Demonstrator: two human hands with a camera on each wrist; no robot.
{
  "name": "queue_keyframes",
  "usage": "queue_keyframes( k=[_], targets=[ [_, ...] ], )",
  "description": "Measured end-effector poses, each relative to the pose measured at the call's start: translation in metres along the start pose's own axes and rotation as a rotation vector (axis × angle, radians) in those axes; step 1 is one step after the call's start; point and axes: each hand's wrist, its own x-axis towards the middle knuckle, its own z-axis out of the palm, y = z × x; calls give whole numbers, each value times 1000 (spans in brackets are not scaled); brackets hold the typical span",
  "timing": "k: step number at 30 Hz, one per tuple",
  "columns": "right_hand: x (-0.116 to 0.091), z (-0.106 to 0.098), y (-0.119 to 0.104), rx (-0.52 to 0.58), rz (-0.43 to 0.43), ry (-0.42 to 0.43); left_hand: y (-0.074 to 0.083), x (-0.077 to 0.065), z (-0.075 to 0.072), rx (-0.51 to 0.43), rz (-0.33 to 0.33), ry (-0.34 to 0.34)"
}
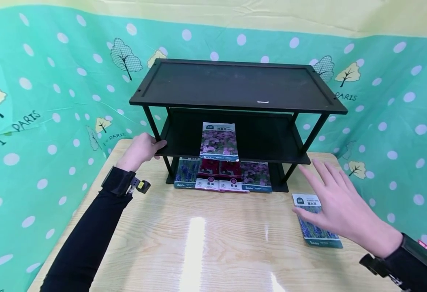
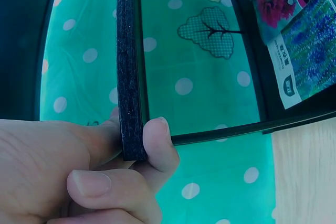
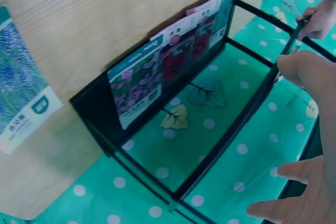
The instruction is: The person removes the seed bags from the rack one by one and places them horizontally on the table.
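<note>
A black three-tier shelf rack (image 1: 235, 83) stands on the table. My left hand (image 1: 140, 150) grips the left edge of its middle tier (image 1: 268, 138), thumb above and fingers below; the left wrist view shows the board's corner (image 2: 133, 145) pinched there. My right hand (image 1: 341, 202) is spread near the tier's front right corner, holding nothing. A purple-flower seed packet (image 1: 218, 142) lies on the middle tier. Along the bottom tier sit a blue-flower packet (image 1: 186, 173), red-flower packets (image 1: 209, 174) and another purple-flower packet (image 1: 256, 176). Partly behind my right hand, a blue-flower packet (image 1: 319, 233) lies on the table.
The light wood table (image 1: 155, 243) reflects bright light in front of the rack. Green dotted cloth (image 1: 71, 81) with printed trees hangs behind and on both sides. A small white mark (image 1: 263, 101) shows on the rack's top tier.
</note>
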Motion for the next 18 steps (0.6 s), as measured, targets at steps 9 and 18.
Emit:
queue_keyframes(
  k=[9, 18],
  targets=[
    [13, -3, -4, 58, -46, 31, -2, 1, 2, -12, 8, 19],
    [21, -3, -10, 65, 42, -40, -3, 3, 3, -9, 15, 16]
  ],
)
